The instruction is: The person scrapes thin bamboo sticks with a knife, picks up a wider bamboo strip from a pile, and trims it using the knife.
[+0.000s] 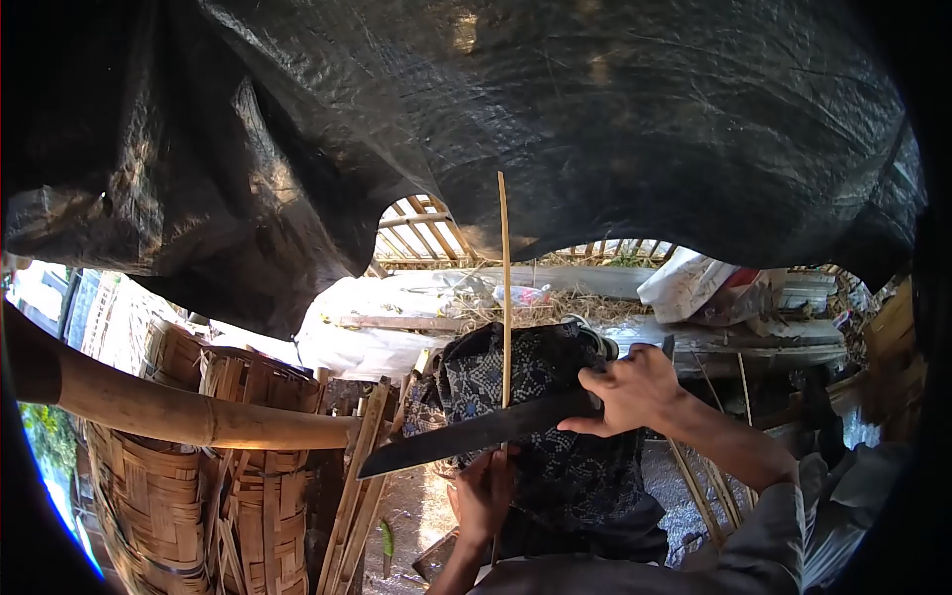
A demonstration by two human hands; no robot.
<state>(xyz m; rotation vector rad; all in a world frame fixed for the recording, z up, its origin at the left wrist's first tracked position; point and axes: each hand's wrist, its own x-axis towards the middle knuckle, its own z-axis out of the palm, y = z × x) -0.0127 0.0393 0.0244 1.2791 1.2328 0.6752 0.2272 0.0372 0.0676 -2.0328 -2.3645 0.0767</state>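
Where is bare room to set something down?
Two small patches: floor between bamboo slats and the left hand, except a green leaf; grey ground between the patterned cloth and thin sticks. Woven baskets and a bamboo pole crowd the left.

Your knife [451, 437] covers a short stretch of the bamboo strip [506, 288], so you cannot tell whether its edge bites in. Your right hand [635, 392] hides most of the knife's handle. Just below the knife, your left hand [481, 493] conceals the strip's lower part, and how its fingers wrap is too dark to read. Well above the knife, the black sheet [595, 129] runs out of the picture; left of it, the woven baskets [164, 496] are cut off at the bottom. Beyond the knife, the small plastic packet's [524, 295] contents are indistinct.
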